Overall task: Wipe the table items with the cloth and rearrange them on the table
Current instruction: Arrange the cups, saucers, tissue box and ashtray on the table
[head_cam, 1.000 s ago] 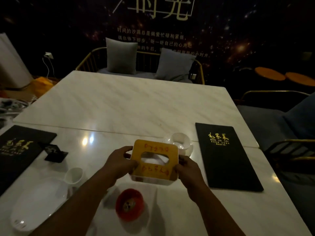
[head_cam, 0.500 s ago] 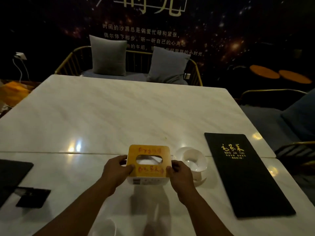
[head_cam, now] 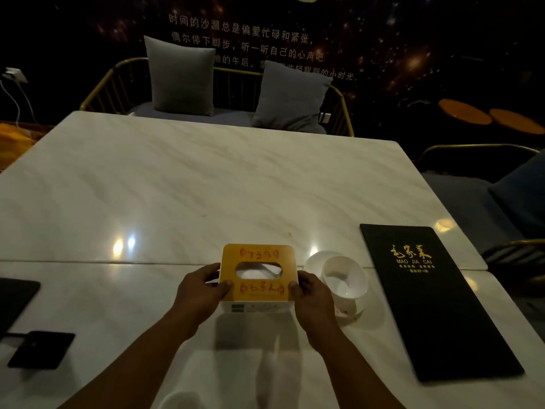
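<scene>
A square tissue box (head_cam: 258, 261) with a yellow top, red lettering and an oval opening sits on the white marble table (head_cam: 206, 184), just before the seam between two slabs. My left hand (head_cam: 200, 290) grips its left side and my right hand (head_cam: 312, 296) grips its right side. A white bowl on a white saucer (head_cam: 343, 278) stands right beside my right hand. A black menu (head_cam: 436, 302) with gold lettering lies at the right. No cloth is visible.
A small black card holder (head_cam: 41, 349) and the corner of a second black menu (head_cam: 14, 299) lie at the left. A white cup rim (head_cam: 177, 401) shows at the bottom edge. A bench with two grey cushions (head_cam: 182, 75) stands beyond the far table edge.
Both hands have carried the tissue box away from me, toward the seam next to the bowl. The view has tilted up, so the red dish and white plate near me have dropped out of sight.
</scene>
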